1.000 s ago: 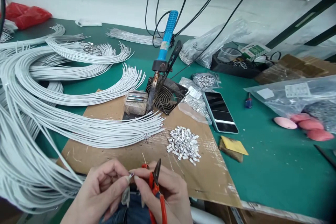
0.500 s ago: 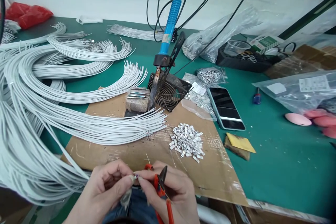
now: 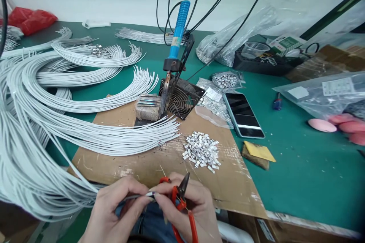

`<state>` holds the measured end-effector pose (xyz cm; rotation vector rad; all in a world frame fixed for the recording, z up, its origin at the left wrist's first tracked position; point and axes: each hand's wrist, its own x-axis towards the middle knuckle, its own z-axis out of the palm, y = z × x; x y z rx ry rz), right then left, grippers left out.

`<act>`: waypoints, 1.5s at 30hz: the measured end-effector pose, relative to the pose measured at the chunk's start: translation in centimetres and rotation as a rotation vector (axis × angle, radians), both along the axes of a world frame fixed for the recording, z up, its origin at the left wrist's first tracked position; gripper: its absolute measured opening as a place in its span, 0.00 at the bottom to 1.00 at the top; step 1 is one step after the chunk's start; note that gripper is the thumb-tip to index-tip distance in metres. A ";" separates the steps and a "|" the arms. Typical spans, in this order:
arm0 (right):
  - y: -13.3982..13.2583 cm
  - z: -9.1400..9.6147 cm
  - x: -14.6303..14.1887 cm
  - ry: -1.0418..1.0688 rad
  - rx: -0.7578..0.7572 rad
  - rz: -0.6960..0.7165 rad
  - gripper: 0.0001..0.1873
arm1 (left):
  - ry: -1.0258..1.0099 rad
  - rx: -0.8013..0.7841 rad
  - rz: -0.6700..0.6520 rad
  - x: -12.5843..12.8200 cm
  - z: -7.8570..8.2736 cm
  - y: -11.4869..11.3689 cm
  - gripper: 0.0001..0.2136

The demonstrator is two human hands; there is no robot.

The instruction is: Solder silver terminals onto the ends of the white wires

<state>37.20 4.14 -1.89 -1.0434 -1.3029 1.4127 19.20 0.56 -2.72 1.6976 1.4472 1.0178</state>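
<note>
At the bottom edge, my left hand (image 3: 114, 209) pinches the end of a white wire (image 3: 85, 184) between thumb and forefinger. My right hand (image 3: 191, 209) meets it fingertip to fingertip and also holds red-handled pliers (image 3: 181, 205), jaws pointing up. A small metal piece seems to sit at the wire tip between the fingers, too small to make out. A pile of small metal terminals (image 3: 202, 153) lies on the cardboard sheet (image 3: 159, 163) just beyond my right hand. Bundles of white wires (image 3: 94, 136) fan across the left of the table.
A blue-handled soldering iron (image 3: 174, 45) stands in a stand by a small fan (image 3: 182, 98). A phone (image 3: 243, 115), a yellow sponge (image 3: 258, 153), bags of parts (image 3: 228, 81), pink pieces (image 3: 322, 125) and a blue screwdriver (image 3: 276, 102) lie on the green table (image 3: 299, 174).
Both hands have stayed together at the wire tip and shifted slightly right and down. The pliers tilted a little to the right. The view drifted slightly.
</note>
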 end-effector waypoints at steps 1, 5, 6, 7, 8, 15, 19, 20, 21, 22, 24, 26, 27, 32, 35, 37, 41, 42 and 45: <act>-0.1 -0.1 0.0 0.011 -0.005 -0.006 0.09 | 0.010 0.041 -0.005 0.1 0.0 0.0 0.05; -0.2 -0.4 0.0 0.046 -0.059 -0.026 0.07 | 0.024 0.178 -0.026 0.3 -0.1 0.1 0.05; -0.3 -0.4 0.1 0.051 -0.081 -0.026 0.06 | 0.029 0.203 -0.045 0.3 -0.1 0.2 0.06; -0.3 -0.4 0.1 0.056 -0.101 -0.023 0.06 | 0.035 0.231 -0.069 0.3 -0.1 0.2 0.08; -0.3 -0.4 0.2 0.057 -0.116 -0.020 0.06 | 0.043 0.260 -0.089 0.3 -0.2 0.3 0.09; -0.3 0.4 0.5 0.000 -0.023 -0.056 0.08 | 0.068 0.208 -0.003 0.8 0.3 0.1 0.11; -0.4 0.0 0.4 -0.037 -0.047 -0.061 0.07 | -0.040 0.109 0.079 1.5 0.4 -0.1 0.08; -0.4 -0.1 0.4 -0.032 -0.049 -0.065 0.07 | -0.062 0.097 0.092 1.6 0.4 -0.1 0.08; -0.4 -0.1 0.4 -0.017 -0.050 -0.067 0.06 | -0.077 0.086 0.099 1.7 0.4 -0.1 0.08; -0.3 -0.1 0.3 0.005 -0.055 -0.067 0.06 | -0.085 0.081 0.105 1.8 0.3 -0.2 0.08; -0.3 -0.1 0.2 0.041 -0.065 -0.061 0.06 | -0.095 0.073 0.116 1.8 0.3 -0.2 0.07; -0.3 -0.1 0.0 0.042 -0.067 -0.054 0.06 | -0.101 0.066 0.131 1.9 0.2 -0.2 0.07; -0.3 -0.2 0.0 0.035 -0.064 -0.056 0.06 | -0.102 0.066 0.138 1.9 0.2 -0.3 0.07; -0.3 -1.7 0.2 0.005 -0.072 -0.012 0.09 | -0.081 0.087 0.133 2.0 0.0 -0.3 0.07; 0.1 -2.6 0.6 -0.021 -0.044 0.087 0.10 | -0.029 0.118 0.070 1.6 0.0 -0.2 0.07; 0.4 -2.6 1.0 -0.043 -0.022 0.111 0.09 | 0.029 0.143 -0.017 1.1 0.1 -0.1 0.06; 0.9 -1.2 1.6 -0.132 0.030 0.109 0.08 | 0.125 0.157 -0.152 0.5 0.9 0.4 0.07; 1.0 -0.6 1.7 -0.169 0.062 0.115 0.08 | 0.132 0.148 -0.155 0.5 1.1 0.4 0.07; 1.0 0.7 2.0 -0.280 0.158 0.113 0.10 | 0.145 0.131 -0.155 0.7 1.5 0.4 0.07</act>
